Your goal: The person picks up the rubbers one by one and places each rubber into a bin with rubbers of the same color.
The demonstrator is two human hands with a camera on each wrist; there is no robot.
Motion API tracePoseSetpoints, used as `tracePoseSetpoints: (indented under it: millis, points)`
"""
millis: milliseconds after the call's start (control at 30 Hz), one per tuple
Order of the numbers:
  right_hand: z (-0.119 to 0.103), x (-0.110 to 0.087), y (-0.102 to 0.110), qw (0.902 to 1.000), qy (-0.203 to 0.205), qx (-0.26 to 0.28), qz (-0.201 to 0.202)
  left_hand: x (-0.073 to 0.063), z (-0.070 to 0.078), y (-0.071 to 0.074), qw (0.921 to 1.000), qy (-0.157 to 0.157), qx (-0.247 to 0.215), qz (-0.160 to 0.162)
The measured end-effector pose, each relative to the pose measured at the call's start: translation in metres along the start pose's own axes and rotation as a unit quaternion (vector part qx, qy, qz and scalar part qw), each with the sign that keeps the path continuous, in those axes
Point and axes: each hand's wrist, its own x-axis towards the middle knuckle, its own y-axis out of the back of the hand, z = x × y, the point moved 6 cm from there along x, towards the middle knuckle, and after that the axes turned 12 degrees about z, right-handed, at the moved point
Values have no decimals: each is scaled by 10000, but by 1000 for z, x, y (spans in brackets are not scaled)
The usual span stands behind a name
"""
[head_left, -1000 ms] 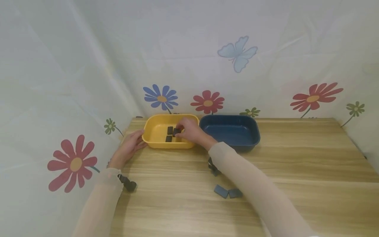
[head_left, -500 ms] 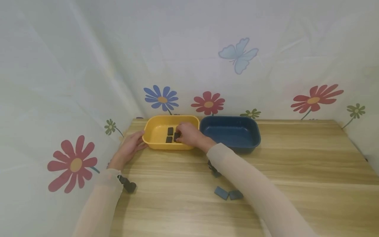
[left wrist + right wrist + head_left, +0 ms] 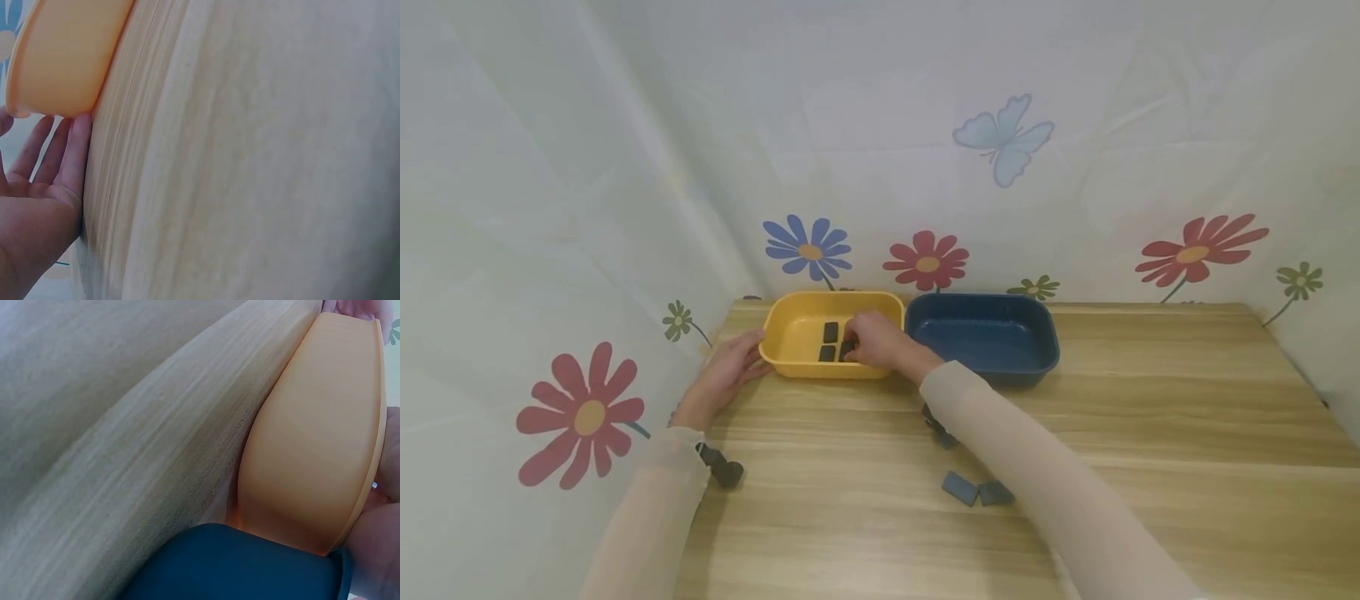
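Two small dark rectangular blocks, an upper block and a lower block, lie inside the yellow tub. My right hand reaches into that tub from the right, its fingertips pinching a third dark block beside the lower one. The fingers partly cover this block. My left hand touches the tub's left end. In the left wrist view, the left hand's fingers stretch nearly straight against the tub's outer wall. The tub's wall hides the blocks in the right wrist view.
A dark blue tub stands directly right of the yellow one. Two blue-grey blocks, a left one and a right one, lie on the wooden table near the right forearm. A flower-printed curtain hangs behind.
The right hand has drawn its dark block slightly towards the near side of the yellow tub, from beside the upper block to beside the lower one. The left hand stays put.
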Motion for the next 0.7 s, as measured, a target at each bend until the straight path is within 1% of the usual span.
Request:
tracePoseSetpoints:
  millis: [133,300,433,533,700]
  points:
    - [0,-1,1,10000,-63,-5,-26,3,-3,3,10000,-60,61,11]
    - [2,-3,-1,9997,-182,16,-157,2,-4,2,9999,-97,89,-63]
    - [2,-3,-2,9998,-120,-71,-140,1,-4,1,9999,-73,57,-125]
    - [1,-2,-3,9998,-81,-75,-140,0,-3,2,9999,-43,47,-86]
    - [1,0,-4,9997,-140,-9,-179,-1,-2,4,9999,-52,94,-57]
